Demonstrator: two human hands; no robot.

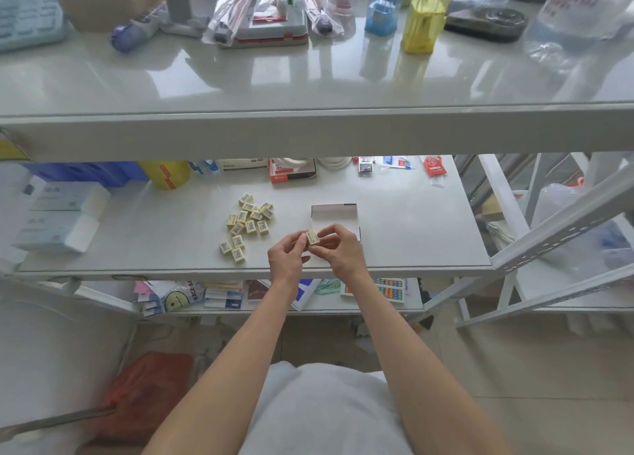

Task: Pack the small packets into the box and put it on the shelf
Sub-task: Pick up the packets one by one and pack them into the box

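Both bare forearms reach forward from below. The left hand [286,257] and right hand [338,248] are together over the front edge of the middle shelf [411,235]. Both pinch one small packet [313,238] between them, left fingertips on its left end and right fingers curled over its right side. The packet is cream with a label and is held just above the shelf surface.

Below the hands is a lower shelf [260,312] with mixed stationery.

Just beyond the right hand is the box [334,214]. It is white and open-topped, and the hands hide its near edge. Whether anything is inside cannot be told.

Left of the hands and a bit beyond is a heap of loose packets [248,221] lying flat on the shelf, barcodes up, apart from the box.

Far left of the hands is a stack of pale blue boxes [58,214].

Well beyond the hands, at the back of the shelf, are a yellow roll [168,174], a red-and-white carton [291,171] and a red sachet [434,168].

Above and farthest is the upper shelf [274,83], which carries a yellow container [423,25], a blue container [382,8] and bagged items.
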